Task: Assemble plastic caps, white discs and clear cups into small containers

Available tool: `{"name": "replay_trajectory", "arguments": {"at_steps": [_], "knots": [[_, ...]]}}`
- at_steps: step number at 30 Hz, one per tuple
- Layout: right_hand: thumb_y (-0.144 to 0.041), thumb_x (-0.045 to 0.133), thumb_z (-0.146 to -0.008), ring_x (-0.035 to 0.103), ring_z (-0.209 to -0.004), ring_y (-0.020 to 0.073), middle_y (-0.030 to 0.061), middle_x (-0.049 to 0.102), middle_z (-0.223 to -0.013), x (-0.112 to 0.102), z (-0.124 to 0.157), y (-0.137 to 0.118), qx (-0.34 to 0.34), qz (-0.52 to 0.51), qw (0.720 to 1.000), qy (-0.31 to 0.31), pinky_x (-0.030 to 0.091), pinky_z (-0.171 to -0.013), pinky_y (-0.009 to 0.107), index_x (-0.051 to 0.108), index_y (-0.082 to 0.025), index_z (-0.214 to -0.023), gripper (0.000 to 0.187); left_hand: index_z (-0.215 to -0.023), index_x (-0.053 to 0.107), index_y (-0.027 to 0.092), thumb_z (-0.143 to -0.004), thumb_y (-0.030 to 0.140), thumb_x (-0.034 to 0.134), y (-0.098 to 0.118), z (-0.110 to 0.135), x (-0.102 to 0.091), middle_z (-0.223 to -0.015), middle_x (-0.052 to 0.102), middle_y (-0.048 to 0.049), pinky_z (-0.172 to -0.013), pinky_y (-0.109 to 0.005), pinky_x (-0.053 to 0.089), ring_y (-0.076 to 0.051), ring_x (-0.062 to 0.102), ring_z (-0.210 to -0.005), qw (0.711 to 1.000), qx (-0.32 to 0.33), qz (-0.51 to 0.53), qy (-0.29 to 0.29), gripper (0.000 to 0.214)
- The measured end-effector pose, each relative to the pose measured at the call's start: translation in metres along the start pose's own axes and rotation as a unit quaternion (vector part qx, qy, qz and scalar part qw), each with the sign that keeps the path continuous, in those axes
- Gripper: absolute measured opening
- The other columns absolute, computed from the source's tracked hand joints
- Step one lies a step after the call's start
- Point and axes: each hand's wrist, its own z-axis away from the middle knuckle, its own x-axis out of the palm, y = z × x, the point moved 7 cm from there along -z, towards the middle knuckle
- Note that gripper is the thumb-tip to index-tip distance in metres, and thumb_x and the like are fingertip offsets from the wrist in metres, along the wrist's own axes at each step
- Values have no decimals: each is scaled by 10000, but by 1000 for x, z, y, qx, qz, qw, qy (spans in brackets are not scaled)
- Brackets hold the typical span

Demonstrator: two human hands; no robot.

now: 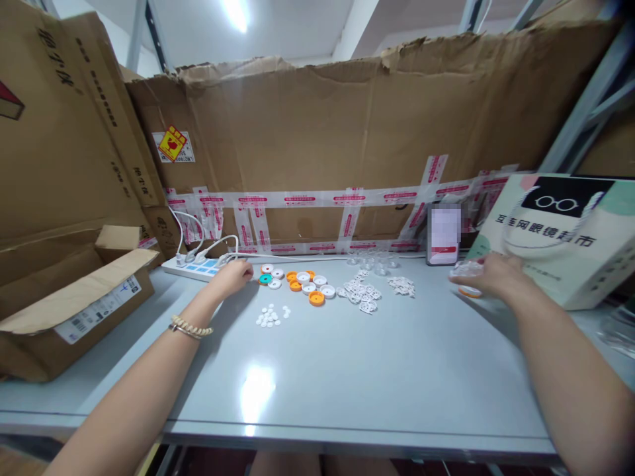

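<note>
Bright ceiling lamp [235, 13] overhead, glare patch on table [255, 390], edges warped, slight blur throughout

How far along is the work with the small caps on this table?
Nothing looks finished: no assembled pieces stand apart. In hand: the right hand holds a clear piece above an orange cap; the left hand reaches beside the teal cap. Left: the loose caps, small white discs and flat white pieces lie in separate heaps on the table.

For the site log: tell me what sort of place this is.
Likely a storeroom workbench for small-parts assembly: taped cardboard boxes wall a grey table strewn with small plastic caps; metal shelving stands behind.
</note>
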Motion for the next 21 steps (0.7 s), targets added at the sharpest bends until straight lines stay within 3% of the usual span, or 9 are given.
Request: {"name": "replay_trajectory", "arguments": {"at_steps": [2,4,7,9,11,15,21], "knots": [[-484,679,-599,512,-769,292,253,509,-914,-11,9,-11,28,37,999,-6,354,-568,365,580,-80,-912,521,-670,623,151,-723,139,451,17,2,-13,-728,644,-89,-666,-292,413,-208,572,-706,1000,12,15,15,181],[-445,601,-710,518,-806,264,206,489,-1006,-23,21,-38,5,40,999,17,374,-630,346,535,-120,-1054,477,-745,629,153,-767,187,458,47,7,-21,-785,648,-79,-684,-285,421,-198,574,-735,998,42,42,18,175],[-335,555,-763,520,-755,230,127,506,-925,-26,43,-92,-113,-69,991,28,400,-690,342,560,-144,-981,290,-796,637,183,-792,245,509,107,17,-16,-801,655,-25,-697,-234,436,-150,586,-737,987,122,96,-32,142],[-335,559,-765,530,-734,200,64,519,-860,-18,58,-121,-174,-98,980,3,419,-707,312,568,-183,-939,231,-810,635,180,-797,226,520,147,26,-3,-808,648,-25,-682,-229,438,-142,583,-733,964,199,150,-92,124],[-331,520,-795,529,-663,177,50,522,-839,-7,73,-142,-233,-135,962,-34,428,-665,308,571,-195,-928,196,-770,628,166,-788,200,531,170,31,8,-787,633,-38,-672,-243,434,-148,572,-715,951,235,167,-110,105],[-264,431,-844,550,-712,185,60,543,-836,6,98,-167,-313,-201,924,-91,430,-654,311,572,-193,-927,178,-718,624,154,-771,183,560,180,31,25,-734,617,-41,-649,-254,419,-158,557,-690,951,238,155,-118,88],[-216,404,-845,551,-754,197,61,572,-809,15,118,-185,-363,-226,894,-135,427,-694,332,567,-187,-896,173,-762,630,149,-792,205,583,180,34,33,-778,632,-49,-660,-254,429,-163,574,-720,953,232,151,-120,79]]}}
